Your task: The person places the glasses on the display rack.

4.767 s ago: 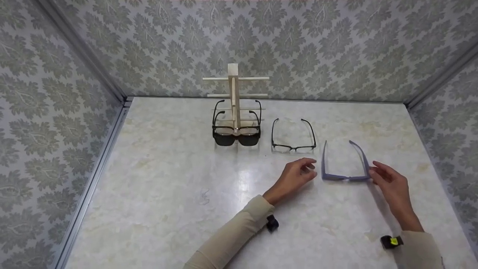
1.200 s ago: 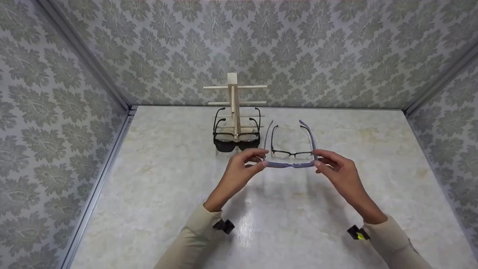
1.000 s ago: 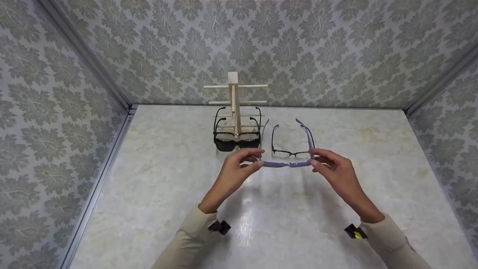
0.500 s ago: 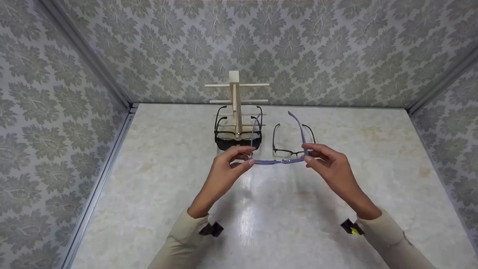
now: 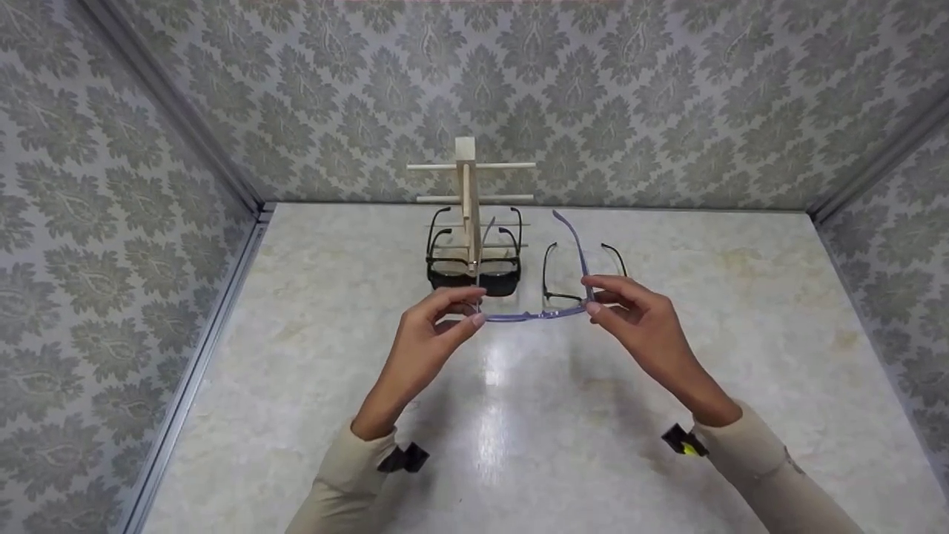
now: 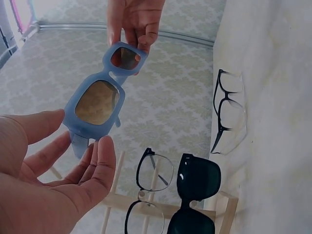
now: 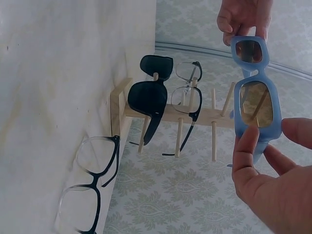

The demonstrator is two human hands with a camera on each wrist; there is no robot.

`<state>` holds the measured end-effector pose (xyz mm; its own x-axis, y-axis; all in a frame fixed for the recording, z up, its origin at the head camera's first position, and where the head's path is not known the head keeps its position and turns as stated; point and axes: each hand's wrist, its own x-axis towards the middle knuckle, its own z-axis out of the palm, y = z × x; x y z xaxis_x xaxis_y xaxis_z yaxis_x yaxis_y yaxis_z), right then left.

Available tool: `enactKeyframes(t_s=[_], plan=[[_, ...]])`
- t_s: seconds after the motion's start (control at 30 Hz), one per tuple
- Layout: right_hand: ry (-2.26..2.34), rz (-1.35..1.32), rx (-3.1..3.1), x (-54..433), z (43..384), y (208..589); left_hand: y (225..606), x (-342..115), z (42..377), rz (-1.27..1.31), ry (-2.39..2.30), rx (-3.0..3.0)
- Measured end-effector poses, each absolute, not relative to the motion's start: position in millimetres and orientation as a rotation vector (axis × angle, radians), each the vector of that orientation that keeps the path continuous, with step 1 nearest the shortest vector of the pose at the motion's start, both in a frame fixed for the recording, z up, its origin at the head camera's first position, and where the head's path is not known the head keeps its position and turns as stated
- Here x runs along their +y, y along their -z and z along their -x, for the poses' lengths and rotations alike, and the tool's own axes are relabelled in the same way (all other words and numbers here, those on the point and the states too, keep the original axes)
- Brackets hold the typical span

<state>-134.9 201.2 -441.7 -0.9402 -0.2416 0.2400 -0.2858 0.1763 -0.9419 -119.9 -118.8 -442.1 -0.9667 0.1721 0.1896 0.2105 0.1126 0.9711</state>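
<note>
Blue-framed sunglasses point(image 5: 519, 317) with brownish lenses are held up off the table, one end in each hand, temples unfolded and pointing away. My left hand point(image 5: 426, 334) pinches the left end between thumb and fingers; the left wrist view shows the blue sunglasses point(image 6: 95, 105) at those fingertips. My right hand point(image 5: 645, 326) pinches the right end, and the right wrist view shows its thumb and fingers at the frame corner. Just behind stands a wooden display rack point(image 5: 465, 170). On its lower pegs hang dark sunglasses point(image 7: 148, 97) and, above them, black-rimmed clear glasses point(image 7: 187, 100).
Another pair of black half-rim glasses point(image 5: 563, 297) stands on the table right of the rack, partly covered by the right hand in the head view. The rack's upper pegs point(image 5: 508, 165) carry nothing. Patterned walls point(image 5: 637, 111) close off the marbled table point(image 5: 259, 334) behind and at the sides.
The blue sunglasses were on the table at the right with only the right hand at them. Both hands then took hold, lifted them and carried them left towards the rack's front.
</note>
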Motion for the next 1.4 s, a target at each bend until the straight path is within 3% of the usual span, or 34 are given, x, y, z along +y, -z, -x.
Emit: enactKeyframes(t_s=[0.73,1.4], plan=[[-2.043,-0.527,-2.309,164,147,433,431,-150,118,0.32,2.058,-2.249],[-2.083,-0.496,-2.254,141,170,424,426,-171,151,0.339,2.1,-2.243]])
